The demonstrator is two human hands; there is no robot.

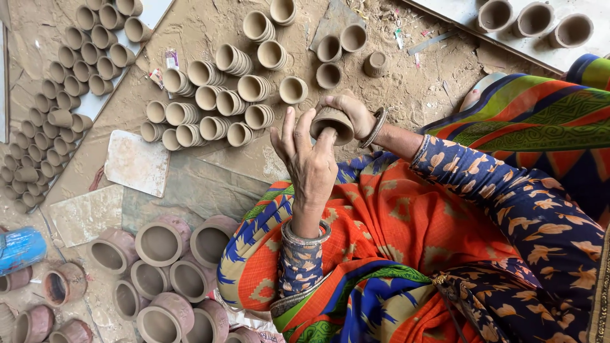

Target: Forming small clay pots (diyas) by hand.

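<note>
Hands meet around a small clay cup (333,122) held above an orange patterned lap.

Right hand (353,114) grips the cup from behind, steadying it, while the left hand (309,159) lies open, fingers spread, thumb at its rim. Rows of stacked small cups (210,95) and larger clay pots (162,241) cover the floor (210,184) nearby.

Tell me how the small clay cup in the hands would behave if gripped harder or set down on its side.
The small clay cup looks thin-walled and unglazed, so it is probably fragile under a hard squeeze. Its round, tapered body would likely roll in a curve, as the stacked clay cups on the ground lie sideways. The right hand cradles it easily, which suggests it is light.
</note>
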